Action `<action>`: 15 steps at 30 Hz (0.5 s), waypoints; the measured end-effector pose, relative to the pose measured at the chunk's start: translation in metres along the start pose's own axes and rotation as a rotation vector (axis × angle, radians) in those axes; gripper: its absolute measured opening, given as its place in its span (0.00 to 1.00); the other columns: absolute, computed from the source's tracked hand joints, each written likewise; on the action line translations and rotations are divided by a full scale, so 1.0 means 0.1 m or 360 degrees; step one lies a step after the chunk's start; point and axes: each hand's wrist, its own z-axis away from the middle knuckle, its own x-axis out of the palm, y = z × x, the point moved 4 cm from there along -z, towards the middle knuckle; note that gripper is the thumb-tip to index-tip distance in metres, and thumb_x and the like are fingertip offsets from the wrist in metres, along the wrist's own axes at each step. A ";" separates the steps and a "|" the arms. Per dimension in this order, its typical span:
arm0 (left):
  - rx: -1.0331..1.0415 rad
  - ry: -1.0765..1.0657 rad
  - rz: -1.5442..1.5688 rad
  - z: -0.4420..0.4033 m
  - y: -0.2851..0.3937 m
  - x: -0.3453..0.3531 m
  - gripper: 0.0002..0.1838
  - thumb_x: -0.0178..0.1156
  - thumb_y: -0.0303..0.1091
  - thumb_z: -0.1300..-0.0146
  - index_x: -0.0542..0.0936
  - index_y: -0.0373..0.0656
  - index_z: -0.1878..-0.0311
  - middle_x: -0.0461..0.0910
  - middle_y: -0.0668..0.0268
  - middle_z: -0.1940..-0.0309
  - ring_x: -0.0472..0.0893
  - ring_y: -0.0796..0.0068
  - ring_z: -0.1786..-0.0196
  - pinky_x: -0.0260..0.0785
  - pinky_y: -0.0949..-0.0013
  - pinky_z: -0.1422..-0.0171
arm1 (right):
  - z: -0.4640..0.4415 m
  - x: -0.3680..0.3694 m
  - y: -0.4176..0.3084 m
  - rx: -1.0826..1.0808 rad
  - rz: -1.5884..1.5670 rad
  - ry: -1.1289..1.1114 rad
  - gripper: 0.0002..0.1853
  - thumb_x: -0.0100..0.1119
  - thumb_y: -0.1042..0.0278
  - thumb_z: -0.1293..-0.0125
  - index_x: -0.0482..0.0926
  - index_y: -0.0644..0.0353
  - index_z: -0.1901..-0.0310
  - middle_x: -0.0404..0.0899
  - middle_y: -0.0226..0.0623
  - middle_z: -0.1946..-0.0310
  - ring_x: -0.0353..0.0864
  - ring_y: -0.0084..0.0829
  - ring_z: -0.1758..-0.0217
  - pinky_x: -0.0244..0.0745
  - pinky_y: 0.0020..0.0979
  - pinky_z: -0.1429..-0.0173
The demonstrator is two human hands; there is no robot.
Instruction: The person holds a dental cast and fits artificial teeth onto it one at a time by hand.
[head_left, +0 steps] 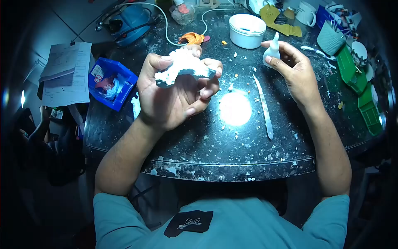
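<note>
In the head view my left hand [174, 91] is raised above the table, fingers wrapped around the edges of a white, rough-edged plaster dental cast [182, 64]. The cast is curved like an arch, and glare washes out its upper surface. On the right, my right hand [296, 68] pinches a small pale squeeze bottle [272, 53] between thumb and fingers. Its narrow nozzle points up. Between the hands, nearer the right one, a slim metal knife [264, 110] lies on the dark table [199, 143].
A blue bin [120, 101] stands left, beside hanging papers [66, 76]. Behind are a white tub [248, 35], orange material [192, 38] and a white cable [166, 20]. Green trays [352, 70] and a textured cup [330, 35] line the right. Crumbs dot the tabletop.
</note>
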 end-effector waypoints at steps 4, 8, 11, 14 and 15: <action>0.0202 0.0106 -0.0323 0.03 -0.07 0.24 0.25 0.48 0.48 0.37 0.61 0.40 0.45 0.72 0.37 0.54 0.79 0.59 0.69 0.72 0.72 0.80 | 0.02 -0.02 0.02 -0.0043 0.0095 0.0035 0.13 0.64 0.74 0.34 0.80 0.61 0.48 0.82 0.31 0.60 0.78 0.19 0.55 0.73 0.24 0.48; 0.0148 -0.0058 -0.0399 0.07 -0.12 0.36 0.29 0.54 0.46 0.40 0.59 0.39 0.42 0.71 0.29 0.54 0.81 0.50 0.64 0.81 0.61 0.73 | 0.03 -0.01 0.05 0.0082 0.0237 0.0056 0.11 0.64 0.75 0.35 0.80 0.61 0.52 0.82 0.31 0.61 0.79 0.20 0.57 0.74 0.24 0.49; 0.0167 -0.0092 -0.0492 0.09 -0.14 0.44 0.30 0.57 0.46 0.42 0.60 0.40 0.44 0.71 0.28 0.56 0.80 0.46 0.63 0.81 0.57 0.70 | 0.03 0.01 0.05 0.0077 0.0252 0.0081 0.12 0.64 0.74 0.35 0.80 0.61 0.50 0.82 0.30 0.63 0.79 0.20 0.58 0.74 0.25 0.52; 0.0238 -0.0159 -0.0500 0.20 -0.13 0.49 0.29 0.57 0.46 0.42 0.59 0.39 0.44 0.71 0.28 0.56 0.80 0.46 0.62 0.81 0.57 0.69 | 0.02 0.01 0.04 0.0042 0.0454 0.0092 0.16 0.65 0.72 0.35 0.80 0.61 0.46 0.81 0.29 0.65 0.76 0.19 0.63 0.72 0.24 0.56; 0.0264 -0.0182 -0.0495 0.25 -0.13 0.48 0.29 0.57 0.45 0.42 0.59 0.39 0.44 0.71 0.28 0.56 0.80 0.46 0.62 0.81 0.57 0.68 | 0.02 0.02 0.03 0.0024 0.0494 0.0094 0.16 0.65 0.71 0.35 0.80 0.60 0.45 0.81 0.29 0.65 0.75 0.19 0.64 0.72 0.24 0.57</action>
